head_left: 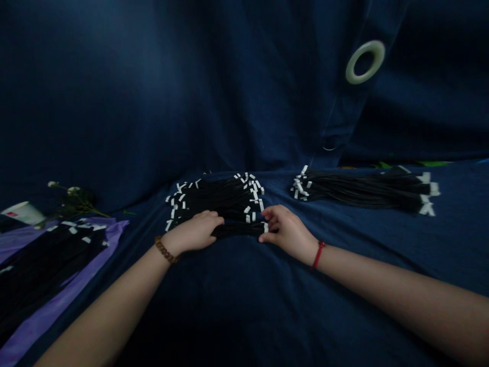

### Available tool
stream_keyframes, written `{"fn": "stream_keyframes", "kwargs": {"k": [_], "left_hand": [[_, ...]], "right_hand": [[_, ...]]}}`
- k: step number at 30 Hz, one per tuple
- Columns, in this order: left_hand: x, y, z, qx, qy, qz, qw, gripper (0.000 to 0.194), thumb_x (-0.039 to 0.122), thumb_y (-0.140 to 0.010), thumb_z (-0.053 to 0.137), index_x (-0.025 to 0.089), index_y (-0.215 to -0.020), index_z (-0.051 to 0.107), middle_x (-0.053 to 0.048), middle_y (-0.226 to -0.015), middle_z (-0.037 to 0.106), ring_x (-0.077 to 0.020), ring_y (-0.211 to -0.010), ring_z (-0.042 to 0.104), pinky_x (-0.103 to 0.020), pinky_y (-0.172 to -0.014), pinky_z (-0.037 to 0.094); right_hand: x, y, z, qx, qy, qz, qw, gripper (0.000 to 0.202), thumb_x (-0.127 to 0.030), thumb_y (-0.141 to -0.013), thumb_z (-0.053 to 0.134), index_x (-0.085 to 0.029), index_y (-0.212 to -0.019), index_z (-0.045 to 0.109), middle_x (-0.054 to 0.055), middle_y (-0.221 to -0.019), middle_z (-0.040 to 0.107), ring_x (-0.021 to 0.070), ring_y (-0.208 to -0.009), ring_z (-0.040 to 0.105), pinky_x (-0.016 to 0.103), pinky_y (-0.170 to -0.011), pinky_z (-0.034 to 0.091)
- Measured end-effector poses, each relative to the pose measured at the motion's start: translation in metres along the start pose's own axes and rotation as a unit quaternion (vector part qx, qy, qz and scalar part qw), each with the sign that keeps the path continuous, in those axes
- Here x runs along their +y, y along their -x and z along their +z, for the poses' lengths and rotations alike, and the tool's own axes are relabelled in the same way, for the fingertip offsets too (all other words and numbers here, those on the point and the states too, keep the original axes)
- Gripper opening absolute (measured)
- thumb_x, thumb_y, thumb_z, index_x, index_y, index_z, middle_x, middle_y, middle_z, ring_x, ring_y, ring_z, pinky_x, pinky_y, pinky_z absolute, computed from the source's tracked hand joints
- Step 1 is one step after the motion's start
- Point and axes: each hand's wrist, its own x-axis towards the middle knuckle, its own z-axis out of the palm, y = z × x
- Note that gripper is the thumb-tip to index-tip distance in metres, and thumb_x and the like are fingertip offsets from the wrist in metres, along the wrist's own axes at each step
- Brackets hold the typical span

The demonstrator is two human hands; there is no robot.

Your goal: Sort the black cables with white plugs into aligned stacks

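Left hand (195, 230) fingers curled, resting on the near edge of the black cord pile (217, 201); right hand (284, 230) fingers bent, pinching its right end. Pile mid-desk on blue cloth (244, 300). Second bundle (362, 189) well right; purple sheet (57, 300) far left.

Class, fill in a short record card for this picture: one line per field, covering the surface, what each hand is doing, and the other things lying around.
Surface: dark blue cloth over the table and up behind it
Left hand: palm down on the middle bundle of black cords with white tags
Right hand: fingers curled at the same bundle's near right edge
Wrists: brown bead bracelet left, red string right
Right side: second bundle, untouched
Left side: third bundle on purple sheet
Far left: paper cup, flower sprig
Backdrop: white ring
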Motion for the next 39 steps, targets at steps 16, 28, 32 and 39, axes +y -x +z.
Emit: {"fn": "stream_keyframes", "kwargs": {"k": [16, 28, 32, 39], "left_hand": [[0.004, -0.004, 0.010, 0.098, -0.071, -0.069, 0.990, 0.051, 0.007, -0.077, 0.044, 0.019, -0.127, 0.041, -0.009, -0.120, 0.044, -0.0145, -0.076, 0.059, -0.027, -0.069, 0.049], [0.032, -0.004, 0.005, 0.138, -0.113, -0.030, 0.984, 0.032, 0.009, -0.079, 0.048, 0.018, -0.110, 0.049, -0.008, -0.103, 0.055, -0.0240, -0.102, 0.048, -0.036, -0.090, 0.045], [0.043, -0.004, 0.010, 0.143, -0.092, -0.022, 0.985, 0.048, 0.006, -0.077, 0.048, 0.018, -0.123, 0.041, -0.008, -0.118, 0.047, -0.0216, -0.102, 0.050, -0.033, -0.088, 0.047], [0.033, -0.002, 0.011, 0.126, -0.059, -0.028, 0.990, 0.062, 0.001, -0.073, 0.043, 0.018, -0.132, 0.032, -0.010, -0.124, 0.037, -0.0155, -0.083, 0.057, -0.028, -0.074, 0.050]], "right_hand": [[-0.007, 0.000, -0.001, -0.051, 0.086, -0.060, 0.993, 0.020, -0.017, -0.075, 0.064, -0.014, -0.094, 0.059, 0.006, -0.084, 0.061, 0.0179, -0.075, 0.056, 0.031, -0.071, 0.044], [-0.007, 0.007, -0.004, -0.026, 0.100, -0.086, 0.991, 0.053, -0.011, -0.072, 0.059, -0.013, -0.124, 0.047, 0.011, -0.110, 0.058, 0.0213, -0.095, 0.056, 0.036, -0.087, 0.045], [-0.010, 0.010, -0.008, -0.039, 0.101, -0.085, 0.990, 0.056, -0.011, -0.070, 0.059, -0.016, -0.125, 0.048, 0.010, -0.112, 0.059, 0.0214, -0.091, 0.058, 0.036, -0.082, 0.046], [-0.010, 0.006, -0.011, -0.022, 0.057, -0.057, 0.996, 0.032, -0.041, -0.086, 0.051, -0.016, -0.104, 0.061, 0.006, -0.083, 0.064, 0.0186, -0.073, 0.059, 0.031, -0.067, 0.045]]}}
